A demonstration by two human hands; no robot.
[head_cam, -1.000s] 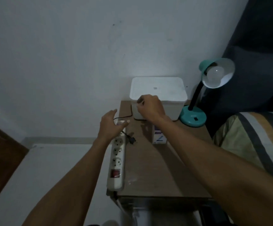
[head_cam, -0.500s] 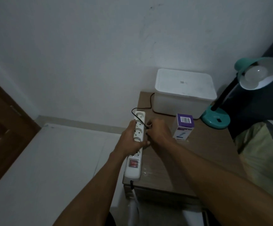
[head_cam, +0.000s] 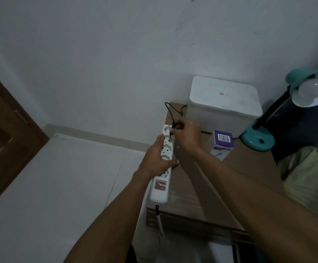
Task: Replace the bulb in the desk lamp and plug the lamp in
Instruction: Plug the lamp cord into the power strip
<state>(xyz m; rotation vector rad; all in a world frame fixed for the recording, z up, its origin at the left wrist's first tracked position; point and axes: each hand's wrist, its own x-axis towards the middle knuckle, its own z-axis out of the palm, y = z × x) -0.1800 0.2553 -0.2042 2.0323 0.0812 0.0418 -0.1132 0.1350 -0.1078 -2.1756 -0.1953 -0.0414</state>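
A teal desk lamp (head_cam: pixel 256 138) stands at the table's back right, its shade tilted toward me with a white bulb (head_cam: pixel 314 89) in it, unlit. A white power strip (head_cam: pixel 161 186) with a red switch lies along the table's left edge. My left hand (head_cam: pixel 157 158) grips the strip's middle. My right hand (head_cam: pixel 186 134) pinches the lamp's black plug (head_cam: pixel 171 130) over the strip's second-farthest socket. The black cord (head_cam: pixel 170 109) loops up behind it. Whether the pins are in the socket is hidden by my fingers.
A white lidded box (head_cam: pixel 223 99) sits at the back of the wooden table (head_cam: pixel 220 186). A purple and white bulb carton (head_cam: pixel 220 145) stands in front of it. A striped cushion (head_cam: pixel 310 177) lies at right, a brown door (head_cam: pixel 2 137) at left.
My right hand has carried the plug from the table's back to the power strip. My left hand has closed on the strip. The view has swung left.
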